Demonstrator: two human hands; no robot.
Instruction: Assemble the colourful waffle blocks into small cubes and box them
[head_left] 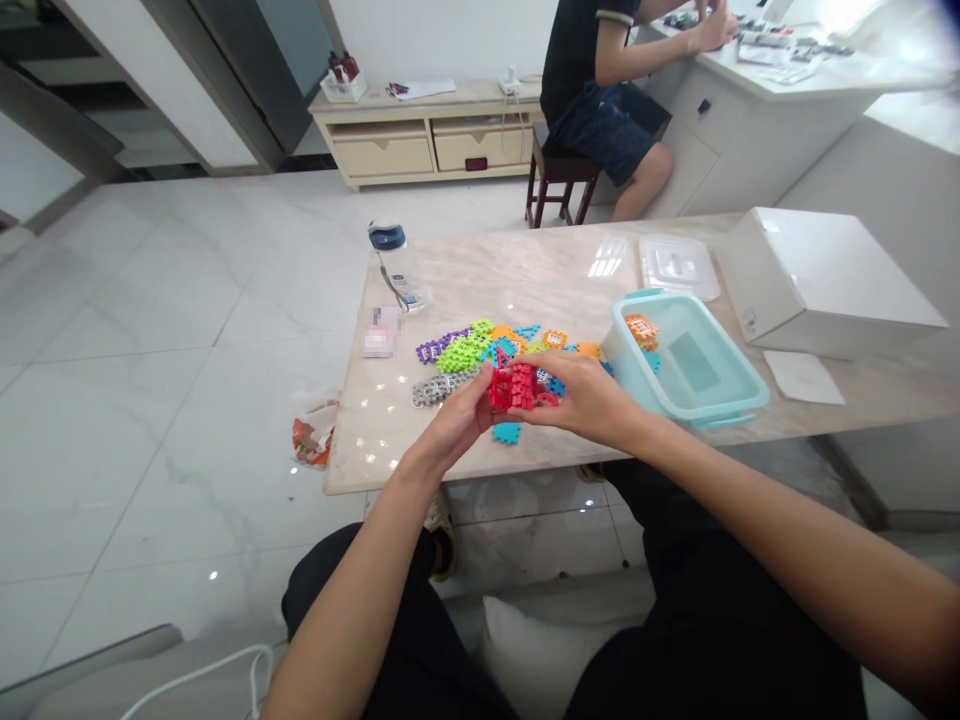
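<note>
red block cluster [514, 387] | between both hands | left hand [456, 420], right hand [589, 400] clamped on it

Both bare forearms rise from the lower edge of the frame and converge just below its centre. The left hand [456, 420] comes in from the lower left, wrist slightly bent, fingers curled inward in a pinching grip. The right hand [589, 400] enters from the lower right, palm turned leftward, its fingers closed and nearly meeting the left hand's fingertips.
</note>
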